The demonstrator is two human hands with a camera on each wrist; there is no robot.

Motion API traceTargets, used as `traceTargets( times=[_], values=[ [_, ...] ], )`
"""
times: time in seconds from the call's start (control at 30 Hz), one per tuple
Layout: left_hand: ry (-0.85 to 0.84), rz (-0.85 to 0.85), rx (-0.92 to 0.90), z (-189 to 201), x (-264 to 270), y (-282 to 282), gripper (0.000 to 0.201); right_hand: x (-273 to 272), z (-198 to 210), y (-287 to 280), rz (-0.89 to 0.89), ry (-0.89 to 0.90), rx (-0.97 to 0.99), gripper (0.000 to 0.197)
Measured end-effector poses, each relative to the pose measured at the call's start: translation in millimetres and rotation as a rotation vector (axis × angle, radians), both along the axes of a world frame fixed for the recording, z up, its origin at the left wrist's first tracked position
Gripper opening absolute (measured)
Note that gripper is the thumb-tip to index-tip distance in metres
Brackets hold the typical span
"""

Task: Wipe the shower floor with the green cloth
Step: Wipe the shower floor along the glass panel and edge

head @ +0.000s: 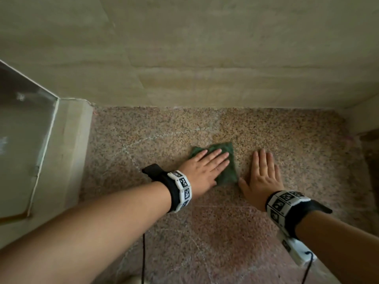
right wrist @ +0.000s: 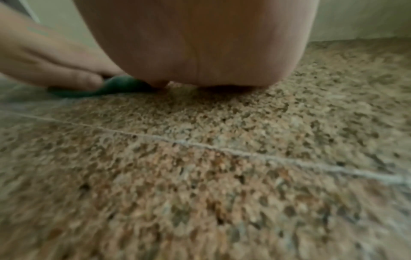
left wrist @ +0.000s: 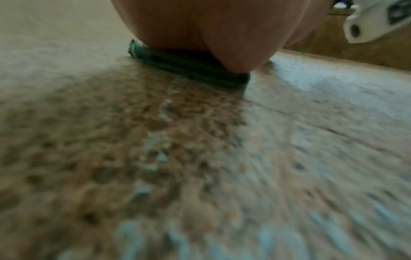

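Left hand (head: 202,171) lies flat, fingers straight, pressing the green cloth (head: 225,167) onto the shower floor (head: 276,130); cloth shows beyond the fingertips. Right hand (head: 263,177) flat on bare floor just beside it, holding nothing. Judgement: keep palm pressure even, overlap strokes, follow grout lines.

Beige tiled wall (head: 205,48), glass panel (head: 22,130).

Right hand (right wrist: 195,45) flat on shower floor (right wrist: 222,158)

Left hand (head: 202,171) and right hand (head: 261,177) flat, fingers straight.
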State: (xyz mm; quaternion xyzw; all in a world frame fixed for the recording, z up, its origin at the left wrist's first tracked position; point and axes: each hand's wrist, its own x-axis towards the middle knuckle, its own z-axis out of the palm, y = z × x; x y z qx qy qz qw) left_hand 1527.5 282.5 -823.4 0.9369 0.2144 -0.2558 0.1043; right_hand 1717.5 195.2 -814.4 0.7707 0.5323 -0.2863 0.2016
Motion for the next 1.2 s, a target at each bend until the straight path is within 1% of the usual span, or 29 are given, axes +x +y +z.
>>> traceTargets(
  times=[0.07, 0.2, 0.23, 0.27, 0.3, 0.33, 0.4, 0.47, 0.6, 0.77, 0.87, 1.0, 1.07, 1.2],
  values=[
    [-0.01, 0.152, 0.012, 4.5, -4.7, 23.7, 0.068, -2.8, -2.6, 2.7, -0.006, -0.003, -0.029, 0.093],
    [0.004, 0.532, 0.018, 7.6, -16.6, 68.5, 0.066, -3.6, -2.5, 3.1, -0.032, 0.016, -0.038, 0.095],
    [0.005, 0.593, 0.015, 5.9, -15.9, 72.8, 0.066, -3.8, -2.5, 2.3, -0.032, 0.02, -0.033, 0.095],
    [0.0, 0.615, 0.012, 5.1, -13.2, 73.3, 0.067, -4.2, -2.9, 1.6, -0.031, 0.021, -0.025, 0.095],
    [-0.006, 0.589, 0.001, 4.6, -8.6, 70.4, 0.068, -4.7, -3.3, 1.0, -0.032, 0.022, -0.019, 0.095],
    [-0.013, 0.526, -0.021, 5.2, -2.7, 64.5, 0.068, -4.7, -4.0, 0.4, -0.034, 0.023, -0.015, 0.095],
    [-0.025, 0.358, -0.058, 5.7, 13.5, 52.5, 0.068, -4.4, -5.4, 1.0, -0.038, 0.021, -0.008, 0.094],
    [-0.05, 0.231, -0.069, 3.2, 31.1, 44.9, 0.067, -4.8, -5.5, 1.3, -0.042, 0.025, -0.007, 0.095],
    [-0.099, 0.063, -0.041, -5.2, 55.8, 52.1, 0.066, -4.6, -3.5, 2.4, -0.025, 0.027, -0.023, 0.097],
    [-0.074, -0.051, -0.022, -5.2, 51.4, 75.5, 0.064, -2.0, -0.7, 4.1, -0.004, 0.04, -0.063, 0.095],
    [-0.061, -0.012, -0.014, -2.6, 34.5, 92.2, 0.064, -0.9, -1.0, 3.7, -0.003, 0.051, -0.067, 0.095],
    [0.034, 0.161, 0.017, 0.5, -18.7, 111.9, 0.064, -0.2, -0.4, 3.1, 0.0, 0.071, -0.085, 0.095],
    [0.05, 0.261, 0.036, -0.4, -51.0, 114.7, 0.064, -0.3, -1.6, 3.0, 0.002, 0.066, -0.09, 0.095],
    [0.029, 0.551, 0.024, -1.9, -119.5, 102.0, 0.064, -1.5, -1.7, 4.0, -0.002, 0.032, -0.094, 0.095]
  ],
)
